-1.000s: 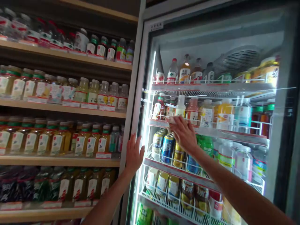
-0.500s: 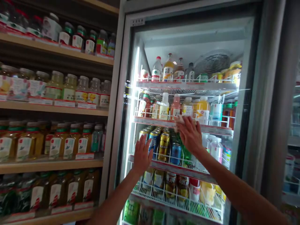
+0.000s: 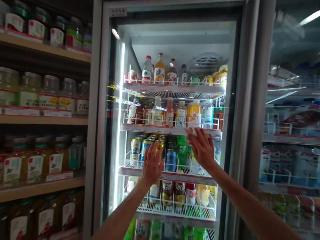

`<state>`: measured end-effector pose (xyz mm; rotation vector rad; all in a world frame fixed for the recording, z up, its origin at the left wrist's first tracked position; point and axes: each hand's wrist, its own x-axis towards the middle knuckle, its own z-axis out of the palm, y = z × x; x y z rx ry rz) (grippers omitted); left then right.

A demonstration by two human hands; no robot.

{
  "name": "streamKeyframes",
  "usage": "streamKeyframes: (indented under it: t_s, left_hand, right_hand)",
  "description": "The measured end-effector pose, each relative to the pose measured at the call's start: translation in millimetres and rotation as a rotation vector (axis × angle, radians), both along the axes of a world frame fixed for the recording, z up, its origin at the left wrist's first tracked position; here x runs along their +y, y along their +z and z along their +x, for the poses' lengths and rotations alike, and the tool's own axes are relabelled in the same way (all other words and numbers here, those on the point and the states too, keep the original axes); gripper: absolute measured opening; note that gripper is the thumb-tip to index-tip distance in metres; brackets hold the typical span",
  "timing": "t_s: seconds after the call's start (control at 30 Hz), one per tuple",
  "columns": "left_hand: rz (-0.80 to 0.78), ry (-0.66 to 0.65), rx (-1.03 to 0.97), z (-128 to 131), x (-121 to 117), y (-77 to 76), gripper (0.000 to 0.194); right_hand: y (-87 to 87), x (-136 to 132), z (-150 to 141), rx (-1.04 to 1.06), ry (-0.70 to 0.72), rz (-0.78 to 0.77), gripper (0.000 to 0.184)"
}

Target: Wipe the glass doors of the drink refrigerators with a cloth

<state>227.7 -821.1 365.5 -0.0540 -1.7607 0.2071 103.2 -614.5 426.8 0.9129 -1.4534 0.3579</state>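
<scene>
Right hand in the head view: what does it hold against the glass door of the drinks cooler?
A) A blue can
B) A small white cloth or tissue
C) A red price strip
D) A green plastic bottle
B. The right hand has a small white cloth or tissue under its fingers against the glass door, while the open left hand lies flat on the glass.

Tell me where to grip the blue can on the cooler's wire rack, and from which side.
Grip the blue can around its upper body from the front, past the glass door: it stands upright, with the low wire rail across its base.
</scene>
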Motion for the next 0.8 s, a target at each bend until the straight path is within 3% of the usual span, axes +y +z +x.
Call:
streamKeyframes:
  t_s: [0.07, 0.1, 0.13, 0.23, 0.3, 0.33, 0.37, 0.4, 0.5, 0.53, 0.57, 0.6, 0.67, 0.8]
  left_hand:
    - [-0.008, -0.011, -0.008, -7, 8, -1.3, 0.053]
    - [-0.016, -0.013, -0.008, -9, 12, -3.3, 0.053]
    - [-0.029, -0.014, -0.008, -11, 15, -5.9, 0.053]
    - [-0.088, -0.021, -0.024, -13, 23, -13.0, 0.052]
    - [-0.116, -0.018, -0.043, -14, 26, -13.5, 0.05]
    - [-0.118, -0.015, -0.046, -15, 28, -12.1, 0.05]
    - [-0.114, -0.013, -0.046, -16, 29, -9.9, 0.049]
    - [-0.106, -0.011, -0.044, -18, 31, -7.2, 0.048]
    - [-0.073, -0.005, -0.06, -22, 36, -1.3, 0.046]
    - [-0.067, 0.005, -0.075, -22, 38, -1.2, 0.045]
    - [-0.064, 0.019, -0.093, -21, 38, -2.3, 0.045]
    - [-0.065, 0.035, -0.111, -19, 38, -4.4, 0.045]
    - [-0.078, 0.069, -0.155, -12, 35, -10.8, 0.046]
    - [-0.102, 0.157, -0.252, 5, 22, -24.5, 0.048]
  right_hand:
    - [11.7, 7, -6, -0.022, -0.011, -0.092, 0.041]
    - [1.8, 10, -7, -0.016, -0.005, -0.065, 0.04]
    - [-17.4, 12, -6, 0.0, 0.007, -0.009, 0.038]
    - [-95.8, 20, 2, 0.087, 0.057, 0.23, 0.033]
    - [-123.7, 27, 4, 0.149, 0.082, 0.372, 0.033]
    - [-121.5, 32, 2, 0.158, 0.079, 0.394, 0.034]
    - [-108.0, 37, -2, 0.147, 0.062, 0.364, 0.035]
    - [-85.3, 42, -8, 0.119, 0.033, 0.283, 0.037]
    - [0.1, 59, -32, -0.01, -0.052, -0.163, 0.041]
    - [20.2, 61, -38, -0.037, -0.05, -0.278, 0.042]
    - [30.5, 63, -43, -0.046, -0.018, -0.354, 0.043]
    - [29.6, 62, -46, -0.041, 0.035, -0.373, 0.044]
    - [-3.9, 57, -43, -0.077, 0.169, -0.364, 0.045]
    - [-126.9, 54, -26, -0.337, 0.351, -0.087, 0.044]
